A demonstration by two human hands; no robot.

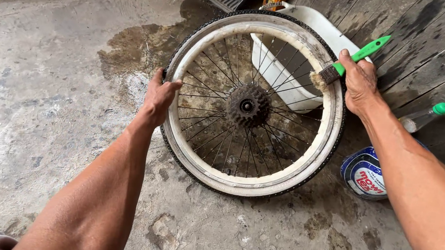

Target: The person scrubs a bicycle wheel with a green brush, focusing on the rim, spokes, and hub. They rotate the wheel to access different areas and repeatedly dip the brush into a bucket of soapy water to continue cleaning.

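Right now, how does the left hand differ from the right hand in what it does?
The left hand grips the bicycle wheel by its tyre edge; the right hand holds a green-handled brush. The left hand is at the wheel's left side; the right hand is at its upper right, bristles on the white sidewall. Both are bare and meet the same wheel.

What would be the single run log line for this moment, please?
left hand: grips wheel at tyre edge | right hand: holds green-handled brush, bristles on white sidewall | white tub behind wheel | floor wet concrete
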